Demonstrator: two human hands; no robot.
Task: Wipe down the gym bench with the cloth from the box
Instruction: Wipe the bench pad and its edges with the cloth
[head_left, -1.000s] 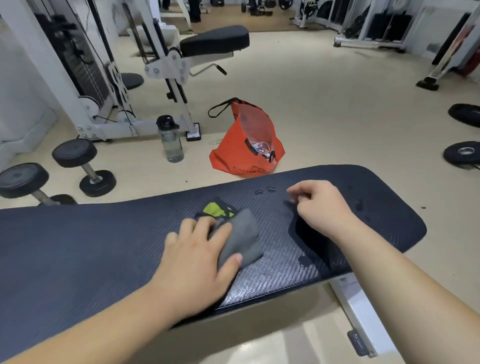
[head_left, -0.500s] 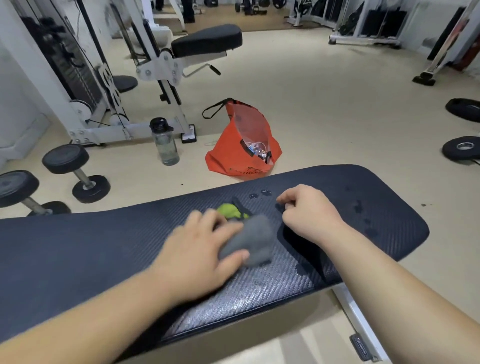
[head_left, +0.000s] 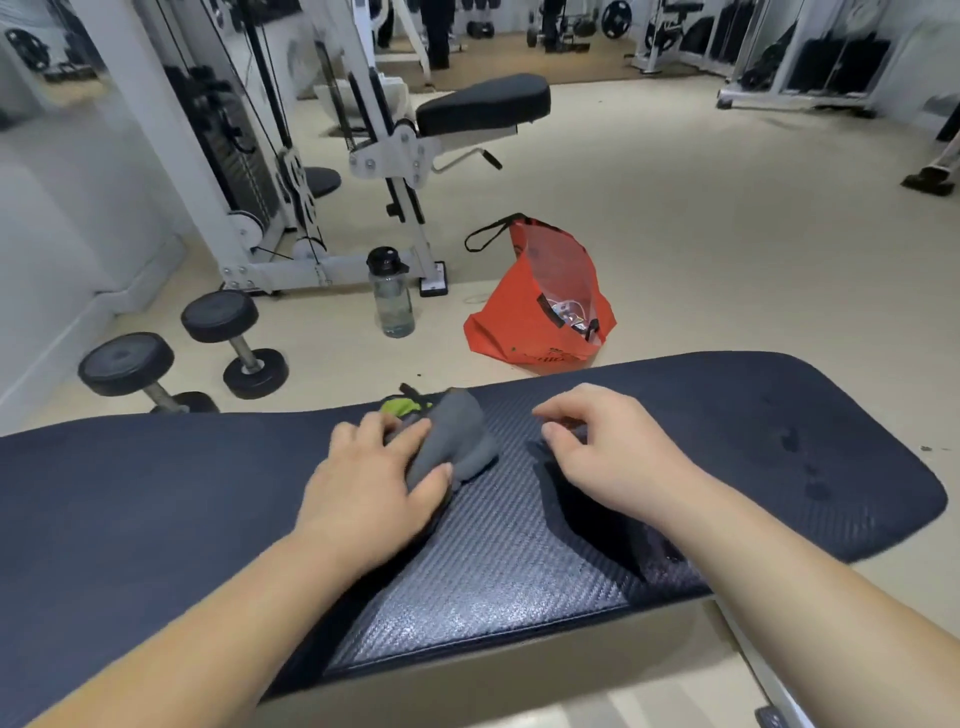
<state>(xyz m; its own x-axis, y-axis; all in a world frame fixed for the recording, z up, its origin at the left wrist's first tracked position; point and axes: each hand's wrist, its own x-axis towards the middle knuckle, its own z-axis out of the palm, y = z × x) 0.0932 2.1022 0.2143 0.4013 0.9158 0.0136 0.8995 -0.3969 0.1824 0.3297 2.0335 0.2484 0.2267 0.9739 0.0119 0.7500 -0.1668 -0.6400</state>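
A dark padded gym bench (head_left: 727, 415) stretches across the view, with wet drops near its right end. A grey cloth (head_left: 462, 436) with a green patch lies bunched near the bench's far edge. My left hand (head_left: 374, 483) grips the cloth, fingers over its top and thumb at its near side. My right hand (head_left: 608, 447) hovers just right of the cloth with fingers loosely curled, holding nothing, above the pad.
On the floor beyond the bench stand an orange bag (head_left: 540, 312), a clear water bottle (head_left: 392, 296) and two black dumbbells (head_left: 234, 338). A white cable machine (head_left: 322, 156) with a black seat stands behind them. The bench's white leg (head_left: 769, 670) shows at lower right.
My left hand has pushed the cloth away from me, toward the bench's far edge. My right hand has stayed beside it, fingers loosening a little.
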